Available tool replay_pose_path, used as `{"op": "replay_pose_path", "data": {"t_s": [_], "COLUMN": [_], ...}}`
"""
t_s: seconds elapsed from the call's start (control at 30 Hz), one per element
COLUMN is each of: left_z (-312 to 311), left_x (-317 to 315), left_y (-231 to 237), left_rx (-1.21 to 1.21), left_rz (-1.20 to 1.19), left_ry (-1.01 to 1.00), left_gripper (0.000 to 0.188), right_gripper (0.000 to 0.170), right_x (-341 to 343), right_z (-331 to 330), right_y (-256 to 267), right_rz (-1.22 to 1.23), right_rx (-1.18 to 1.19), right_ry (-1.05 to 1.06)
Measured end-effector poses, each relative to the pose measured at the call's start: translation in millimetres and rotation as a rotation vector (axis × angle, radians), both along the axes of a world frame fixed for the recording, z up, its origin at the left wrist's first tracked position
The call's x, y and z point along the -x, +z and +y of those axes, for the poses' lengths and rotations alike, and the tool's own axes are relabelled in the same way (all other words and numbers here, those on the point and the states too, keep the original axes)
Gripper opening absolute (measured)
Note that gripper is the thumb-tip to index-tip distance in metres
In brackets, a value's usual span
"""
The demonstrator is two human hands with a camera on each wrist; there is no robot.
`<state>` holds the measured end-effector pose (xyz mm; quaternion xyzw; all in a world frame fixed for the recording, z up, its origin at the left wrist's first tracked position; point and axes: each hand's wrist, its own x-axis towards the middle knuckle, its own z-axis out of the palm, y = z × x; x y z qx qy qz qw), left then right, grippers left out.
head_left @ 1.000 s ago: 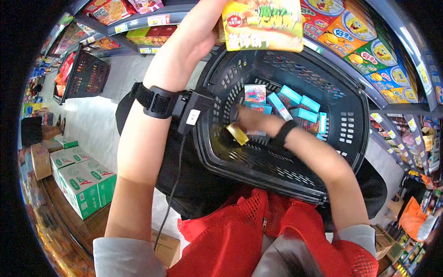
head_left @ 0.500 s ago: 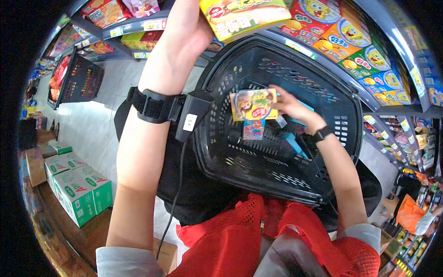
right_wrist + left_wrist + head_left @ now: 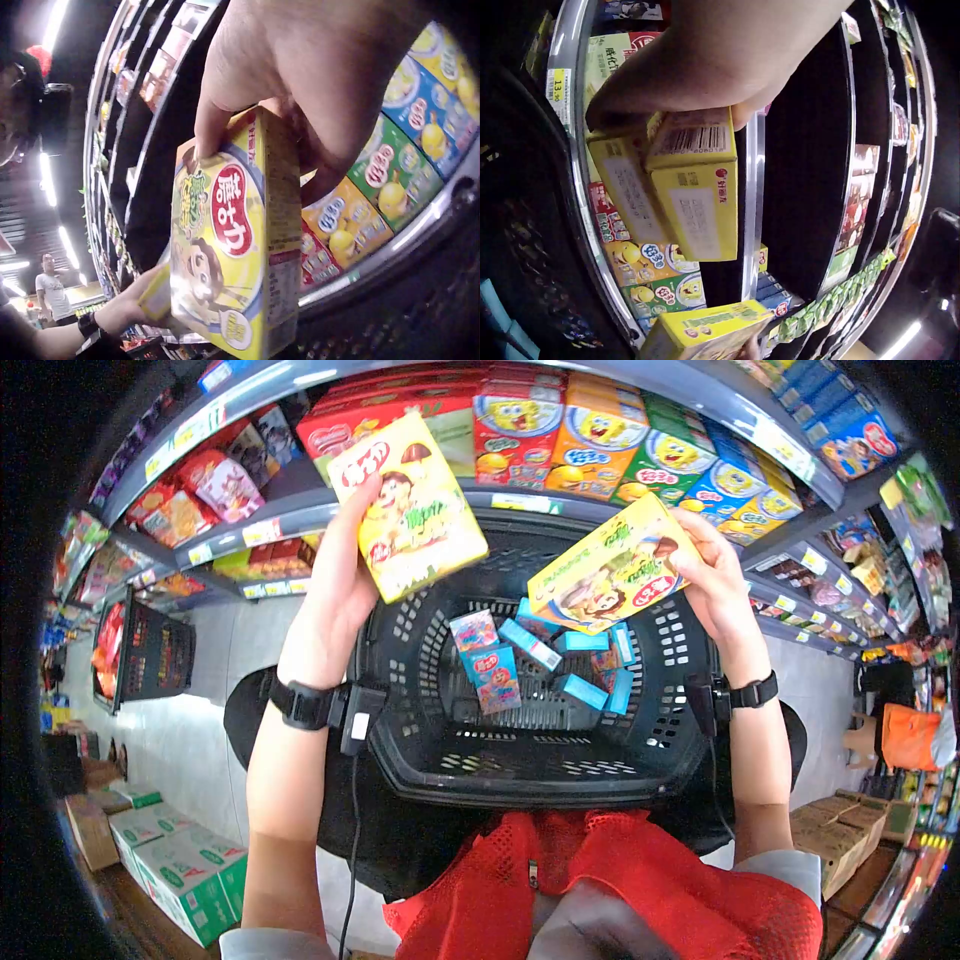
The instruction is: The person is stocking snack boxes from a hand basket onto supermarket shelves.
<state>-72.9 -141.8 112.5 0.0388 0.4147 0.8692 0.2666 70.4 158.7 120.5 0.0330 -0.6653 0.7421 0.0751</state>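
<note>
Above the basket's left side, my left hand grips yellow biscuit boxes. From the head view one box front shows, with a mushroom-shaped snack and a cartoon child. Two box ends lie side by side under that hand in the left wrist view: a nearer box with a barcode and a second box beside it. On the other side, my right hand pinches another yellow box at its right end, thumb on the front. The black shopping basket holds several small blue boxes.
A store shelf behind the basket carries red, orange, green and blue cartoon snack boxes. Another black basket with red packs stands on the floor at left. Green-and-white cartons are lower left, brown cartons lower right.
My right hand has come up out of the basket with a yellow box. My left hand has turned its boxes, and their front now faces the head camera. The head view has tilted up toward the shelf.
</note>
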Motion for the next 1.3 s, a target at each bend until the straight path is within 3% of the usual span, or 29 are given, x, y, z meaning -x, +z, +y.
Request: {"op": "replay_pose_path", "data": {"t_s": [0.03, 0.13, 0.23, 0.27, 0.3, 0.37, 0.43, 0.5, 0.57, 0.63, 0.7, 0.9, 1.0, 1.03, 1.1, 1.23, 1.3], "left_z": [3, 11, 23, 27, 31, 37, 44, 44, 43, 37, 32, 25, 22, 23, 28, 36, 37], "left_x": [-4, -15, -26, -30, -36, -48, -57, -70, -76, -75, -71, -74, -77, -78, -82, -85, -89], "left_y": [-2, -4, -12, -14, -16, -22, -27, -25, -34, -29, -33, -24, -32, -34, -35, -16, -3], "left_rx": [0.011, 0.085, 0.284, 0.358, 0.461, 0.441, 0.416, 0.348, 0.399, 0.396, 0.346, 0.258, 0.062, 0.063, 0.13, 0.162, 0.117], "left_rz": [-0.03, -0.058, 0.093, 0.228, 0.251, 0.216, 0.178, 0.056, 0.102, 0.049, 0.081, 0.028, 0.058, 0.058, 0.054, -0.005, -0.034], "left_ry": [-0.013, -0.085, -0.138, -0.197, -0.222, -0.286, -0.337, -0.398, -0.336, -0.357, -0.325, -0.365, -0.407, -0.412, -0.33, -0.314, -0.267], "left_gripper": [0.04, 0.04, 0.04, 0.039, 0.041, 0.041, 0.042, 0.045, 0.048, 0.05, 0.051, 0.049, 0.046, 0.046, 0.065, 0.06, 0.055], "right_gripper": [0.043, 0.044, 0.044, 0.055, 0.055, 0.049, 0.037, 0.033, 0.031, 0.037, 0.038, 0.038, 0.036, 0.036, 0.035, 0.034, 0.036], "right_x": [-6, -17, -22, -19, -16, -8, 6, 19, 35, 45, 52, 76, 77, 76, 75, 77, 74], "right_z": [-3, -12, -29, -31, -35, -47, -54, -65, -68, -77, -87, -98, -102, -102, -102, -97, -94], "right_y": [12, 40, 67, 60, 61, 63, 57, 55, 38, 34, 34, 38, 41, 43, 47, 46, 52], "right_rz": [0.011, 0.173, 0.06, 0.124, 0.125, -0.042, -0.089, -0.002, 0.142, 0.162, 0.211, 0.249, 0.241, 0.239, 0.211, 0.181, 0.04], "right_rx": [-0.005, -0.356, -0.212, -0.233, -0.229, -0.11, -0.142, -0.367, -0.672, -0.605, -0.759, -0.704, -0.803, -0.802, -0.801, -0.791, -0.48], "right_ry": [-0.015, -0.076, -0.002, -0.052, -0.055, 0.026, 0.006, -0.082, -0.203, -0.223, -0.307, -0.387, -0.367, -0.371, -0.328, -0.292, -0.19]}}
